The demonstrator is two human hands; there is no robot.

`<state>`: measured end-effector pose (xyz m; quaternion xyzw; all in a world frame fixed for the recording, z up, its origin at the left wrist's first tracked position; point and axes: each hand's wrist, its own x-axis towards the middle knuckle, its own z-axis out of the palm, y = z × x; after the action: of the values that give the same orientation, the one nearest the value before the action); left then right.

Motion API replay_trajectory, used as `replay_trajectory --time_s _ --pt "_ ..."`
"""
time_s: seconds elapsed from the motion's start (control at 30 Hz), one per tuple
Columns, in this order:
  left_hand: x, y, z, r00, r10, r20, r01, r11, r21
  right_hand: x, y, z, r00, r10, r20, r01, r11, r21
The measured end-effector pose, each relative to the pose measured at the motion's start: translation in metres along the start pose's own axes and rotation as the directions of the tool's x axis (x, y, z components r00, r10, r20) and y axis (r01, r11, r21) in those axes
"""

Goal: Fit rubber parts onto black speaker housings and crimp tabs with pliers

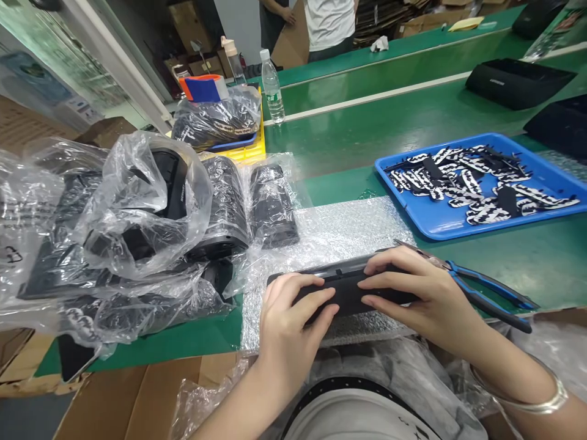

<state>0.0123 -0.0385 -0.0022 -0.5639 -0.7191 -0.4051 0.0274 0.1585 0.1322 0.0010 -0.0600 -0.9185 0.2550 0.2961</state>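
Head view: the left hand (288,318) and right hand (428,290) are clamped on a long black plastic housing (346,294) above bubble wrap (353,226), blue-handled pliers (453,268) beside the right.

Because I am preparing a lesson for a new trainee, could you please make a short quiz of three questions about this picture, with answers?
1. Multiple choice. Which tool lies beside the right hand?
a) scissors
b) pliers
c) hammer

2. True or false? The left hand and the right hand both touch the black part.

3. Fill in the colour. The tray with the black-and-white pieces is ____.

Key:
1. b
2. True
3. blue
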Motion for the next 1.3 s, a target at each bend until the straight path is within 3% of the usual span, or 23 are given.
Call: replay_trajectory --time_s 0.3,0.4,0.47,0.53,0.57,0.63,0.7,0.8,0.87,0.93,0.97,1.03,1.07,1.13,1.17,1.23,1.3 --pt "0.005 -0.001 0.0 0.999 -0.005 0.047 0.004 1.0 0.026 0.002 -0.005 0.008 0.998 -0.024 -0.05 0.022 0.999 -0.025" --pt "0.01 -0.002 -0.001 0.998 -0.05 0.033 0.049 0.999 0.018 -0.005 0.001 0.002 0.991 0.016 -0.134 -0.029 0.995 -0.098" --pt "0.013 -0.004 -0.001 0.997 -0.053 0.051 0.052 0.998 0.026 -0.022 0.015 -0.009 0.957 0.116 -0.267 -0.173 0.964 -0.2" --pt "0.015 -0.006 -0.001 0.991 -0.035 0.131 0.026 0.997 0.072 -0.052 0.037 -0.022 0.895 0.244 -0.374 -0.373 0.869 -0.325" --pt "0.015 -0.007 0.0 0.983 -0.019 0.184 -0.002 0.993 0.114 -0.069 0.048 -0.028 0.884 0.281 -0.375 -0.43 0.802 -0.414" --pt "0.018 -0.009 0.001 0.959 -0.008 0.285 -0.055 0.975 0.213 -0.103 0.07 -0.036 0.905 0.348 -0.244 -0.423 0.684 -0.594" --pt "0.023 -0.012 0.002 0.944 -0.024 0.33 -0.072 0.958 0.276 -0.128 0.083 -0.039 0.904 0.395 -0.165 -0.398 0.634 -0.663" --pt "0.037 -0.019 -0.005 0.93 -0.118 0.347 0.046 0.977 0.207 -0.142 0.089 -0.04 0.901 0.403 -0.159 -0.409 0.67 -0.62" --pt "0.045 -0.022 -0.014 0.886 -0.224 0.405 0.23 0.973 0.034 -0.142 0.085 -0.041 0.872 0.43 -0.235 -0.486 0.693 -0.533" --pt "0.044 -0.018 -0.02 0.764 -0.355 0.539 0.522 0.831 -0.191 -0.139 0.078 -0.044 0.83 0.439 -0.344 -0.555 0.711 -0.433" --pt "0.039 -0.014 -0.019 0.678 -0.397 0.619 0.667 0.686 -0.291 -0.136 0.074 -0.045 0.827 0.418 -0.377 -0.552 0.731 -0.401" --pt "0.02 0.0 -0.009 0.522 -0.418 0.743 0.85 0.329 -0.412 -0.13 0.064 -0.047 0.88 0.344 -0.329 -0.457 0.801 -0.386" --pt "0.006 0.008 0.0 0.491 -0.412 0.768 0.871 0.2 -0.449 -0.126 0.059 -0.048 0.917 0.29 -0.275 -0.383 0.836 -0.394" --pt "-0.023 0.022 0.02 0.482 -0.417 0.771 0.869 0.113 -0.482 -0.115 0.049 -0.048 0.968 0.195 -0.159 -0.244 0.879 -0.409" --pt "-0.036 0.026 0.027 0.497 -0.407 0.766 0.863 0.145 -0.483 -0.11 0.046 -0.048 0.984 0.147 -0.104 -0.177 0.893 -0.414" --pt "-0.053 0.024 0.031 0.563 -0.431 0.706 0.825 0.344 -0.448 -0.098 0.042 -0.05 0.998 0.056 0.009 -0.047 0.897 -0.44" --pt "-0.052 0.011 0.021 0.727 -0.46 0.51 0.662 0.666 -0.343 -0.086 0.043 -0.056 0.995 -0.043 0.09 0.082 0.87 -0.487"
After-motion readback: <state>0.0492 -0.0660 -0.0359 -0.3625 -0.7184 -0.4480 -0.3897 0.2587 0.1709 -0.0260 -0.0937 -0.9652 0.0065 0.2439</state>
